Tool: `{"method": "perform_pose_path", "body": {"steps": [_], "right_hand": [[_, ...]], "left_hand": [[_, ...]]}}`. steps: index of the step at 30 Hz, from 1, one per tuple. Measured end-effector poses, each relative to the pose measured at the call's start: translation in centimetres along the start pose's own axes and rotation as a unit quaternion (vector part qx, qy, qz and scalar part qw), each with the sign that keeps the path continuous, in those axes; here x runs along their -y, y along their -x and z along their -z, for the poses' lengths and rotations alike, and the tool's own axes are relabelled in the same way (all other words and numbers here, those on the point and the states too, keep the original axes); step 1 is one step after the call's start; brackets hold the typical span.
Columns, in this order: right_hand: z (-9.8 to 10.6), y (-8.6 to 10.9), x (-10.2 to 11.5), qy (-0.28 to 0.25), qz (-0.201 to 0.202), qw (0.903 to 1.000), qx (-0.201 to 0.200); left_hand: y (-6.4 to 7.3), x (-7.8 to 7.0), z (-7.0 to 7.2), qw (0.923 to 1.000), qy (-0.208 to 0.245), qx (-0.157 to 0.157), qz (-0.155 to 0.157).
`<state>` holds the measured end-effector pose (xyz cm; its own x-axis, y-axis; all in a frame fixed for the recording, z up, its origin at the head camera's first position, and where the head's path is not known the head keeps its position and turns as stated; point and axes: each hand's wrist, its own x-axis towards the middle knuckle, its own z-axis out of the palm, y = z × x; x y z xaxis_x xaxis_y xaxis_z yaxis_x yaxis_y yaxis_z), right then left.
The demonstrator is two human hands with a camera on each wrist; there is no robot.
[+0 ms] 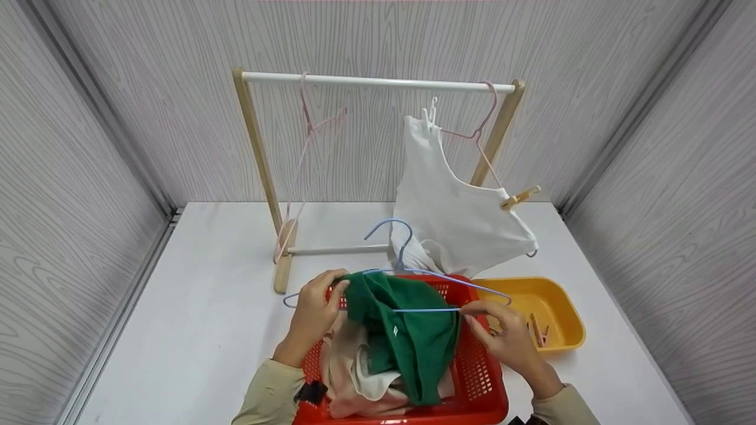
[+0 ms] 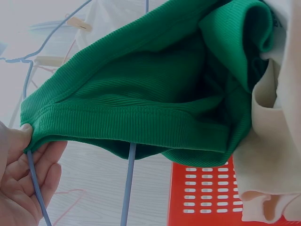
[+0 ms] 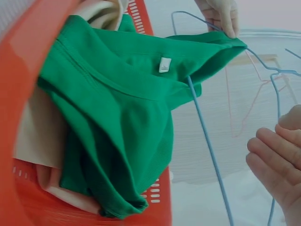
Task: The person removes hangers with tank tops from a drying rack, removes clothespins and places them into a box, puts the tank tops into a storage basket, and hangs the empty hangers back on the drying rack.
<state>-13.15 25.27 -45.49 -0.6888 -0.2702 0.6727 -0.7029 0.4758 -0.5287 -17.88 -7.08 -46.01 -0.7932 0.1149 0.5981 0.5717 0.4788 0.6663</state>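
A ribbed green garment point(image 1: 428, 342) with a small white tag hangs over the red basket. A blue hanger point(image 1: 425, 310) passes through its opening, hook upward. My left hand point(image 1: 313, 313) pinches the garment's edge together with the hanger wire between thumb and fingers, also visible in the left wrist view point(image 2: 28, 179). On the other side, my right hand point(image 1: 505, 336) holds the hanger near its right end, thumb and forefinger close together; the lower bar disappears at its fingertips. Beige clothing point(image 1: 342, 386) lies in the basket point(image 1: 475, 372) under the green garment.
Behind stands a rack with a white rod point(image 1: 378, 81) and wooden legs. A pink hanger point(image 1: 307, 112) hangs at left; at right, a white garment point(image 1: 455, 212) hangs with clothespins point(image 1: 517, 199). A yellow tray point(image 1: 570, 319) beside the basket contains pegs point(image 1: 538, 330).
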Motion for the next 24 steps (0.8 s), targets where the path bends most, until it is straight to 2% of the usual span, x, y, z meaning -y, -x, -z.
{"method": "perform_pose_path", "body": {"steps": [5,9,13,17,21,24], "right_hand": [[0.4,-0.5,0.0,0.001,0.01,0.9996,-0.027],[0.6,-0.7,0.2,0.013,0.005,0.9994,-0.032],[0.9,-1.1,0.0,0.009,0.018,0.9991,-0.038],[1.2,-1.6,-0.3,0.026,0.04,0.9959,-0.077],[1.2,-1.7,-1.0,0.066,0.061,0.9877,-0.128],[1.1,-1.7,-1.6,0.089,0.069,0.984,-0.139]], "left_hand": [[0.0,0.0,0.0,1.0,-0.002,-0.003,-0.003],[0.1,-0.1,0.1,1.0,-0.008,0.0,-0.001],[0.1,-0.2,0.1,0.9999,-0.011,0.001,-0.001],[0.1,-0.3,0.1,1.0,-0.003,0.007,0.003],[0.1,-0.3,0.1,0.9998,0.01,0.015,0.009],[0.1,-0.4,0.2,0.9996,0.016,0.019,0.01]]}}
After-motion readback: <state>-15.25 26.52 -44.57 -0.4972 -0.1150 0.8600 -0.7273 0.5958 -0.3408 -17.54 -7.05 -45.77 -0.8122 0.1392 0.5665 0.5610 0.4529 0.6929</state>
